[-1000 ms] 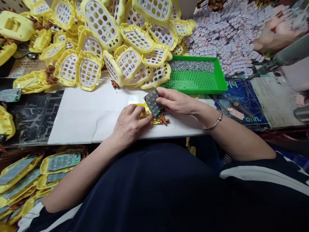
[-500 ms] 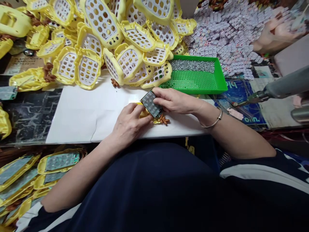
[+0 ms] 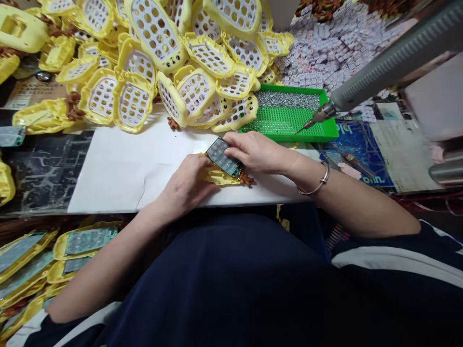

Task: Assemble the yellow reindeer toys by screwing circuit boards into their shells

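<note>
My right hand (image 3: 258, 152) pinches a small green circuit board (image 3: 222, 157) with rows of round contacts, tilted above a yellow plastic shell (image 3: 219, 177) lying on the white sheet (image 3: 119, 168). My left hand (image 3: 186, 185) curls around the near left side of that shell and holds it down. A small brown part (image 3: 247, 180) sticks out at the shell's right end. A metal bangle (image 3: 318, 180) sits on my right wrist.
A heap of yellow perforated shells (image 3: 162, 53) fills the back. A green tray (image 3: 300, 127) holds small screws. A grey powered screwdriver (image 3: 383, 62) hangs over the tray from the right. Pale keypad pieces (image 3: 333, 48) lie behind. Shells with boards (image 3: 83, 241) are stacked low left.
The circuit board has tipped flatter and shifted left over the shell. The grey screwdriver swung in from the right, over the green tray. The other person's hand at the top right is gone from view.
</note>
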Demonstrator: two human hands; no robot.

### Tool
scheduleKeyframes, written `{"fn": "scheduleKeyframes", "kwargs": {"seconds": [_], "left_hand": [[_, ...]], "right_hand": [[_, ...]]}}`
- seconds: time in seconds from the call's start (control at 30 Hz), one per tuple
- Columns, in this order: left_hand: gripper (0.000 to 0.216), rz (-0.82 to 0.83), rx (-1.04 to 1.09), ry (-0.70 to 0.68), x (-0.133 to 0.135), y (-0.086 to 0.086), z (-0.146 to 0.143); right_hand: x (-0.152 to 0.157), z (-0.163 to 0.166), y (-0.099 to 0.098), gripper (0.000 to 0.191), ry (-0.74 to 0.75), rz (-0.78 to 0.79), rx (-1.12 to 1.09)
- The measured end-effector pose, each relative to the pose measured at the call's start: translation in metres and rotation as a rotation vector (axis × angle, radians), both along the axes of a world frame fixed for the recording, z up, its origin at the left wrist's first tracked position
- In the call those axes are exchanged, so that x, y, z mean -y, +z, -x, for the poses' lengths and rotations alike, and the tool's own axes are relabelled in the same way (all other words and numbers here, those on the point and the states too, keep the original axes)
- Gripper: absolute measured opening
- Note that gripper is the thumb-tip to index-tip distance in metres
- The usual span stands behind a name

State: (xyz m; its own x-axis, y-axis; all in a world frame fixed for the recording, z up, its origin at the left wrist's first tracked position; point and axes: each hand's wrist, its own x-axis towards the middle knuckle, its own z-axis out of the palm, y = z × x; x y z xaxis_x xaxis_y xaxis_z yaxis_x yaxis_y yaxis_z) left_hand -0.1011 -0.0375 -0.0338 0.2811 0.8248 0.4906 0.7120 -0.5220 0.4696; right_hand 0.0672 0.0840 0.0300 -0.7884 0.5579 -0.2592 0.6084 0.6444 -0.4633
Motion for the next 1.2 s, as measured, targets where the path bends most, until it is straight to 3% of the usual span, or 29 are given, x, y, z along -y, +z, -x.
{"fn": "scheduleKeyframes", "kwargs": {"seconds": [0.13, 0.23, 0.4, 0.73, 0.83, 0.97, 1.2], "left_hand": [[0.063, -0.079, 0.018, 0.137, -0.002, -0.007, 0.006], [0.083, 0.034, 0.035, 0.125, -0.006, -0.013, 0.012], [0.096, 0.171, 0.113, 0.105, -0.011, -0.019, 0.02], [0.105, 0.008, -0.028, 0.289, 0.006, -0.011, -0.013], [0.107, -0.014, -0.049, 0.316, 0.008, -0.009, -0.023], [0.104, -0.023, -0.046, 0.334, 0.01, -0.01, -0.029], [0.104, -0.003, -0.048, 0.345, 0.012, -0.01, -0.031]], "right_hand": [[-0.001, -0.002, -0.002, 0.008, 0.011, -0.01, -0.007], [-0.003, -0.006, -0.008, 0.007, 0.002, -0.034, -0.08], [-0.006, -0.011, -0.017, 0.006, 0.02, -0.024, -0.218], [-0.011, -0.003, -0.017, 0.011, 0.311, -0.029, -0.156], [-0.007, -0.006, -0.019, 0.007, 0.301, -0.018, -0.179], [-0.003, -0.012, -0.023, 0.019, 0.256, -0.015, -0.226], [-0.005, -0.016, -0.027, 0.012, 0.367, -0.041, -0.261]]}}
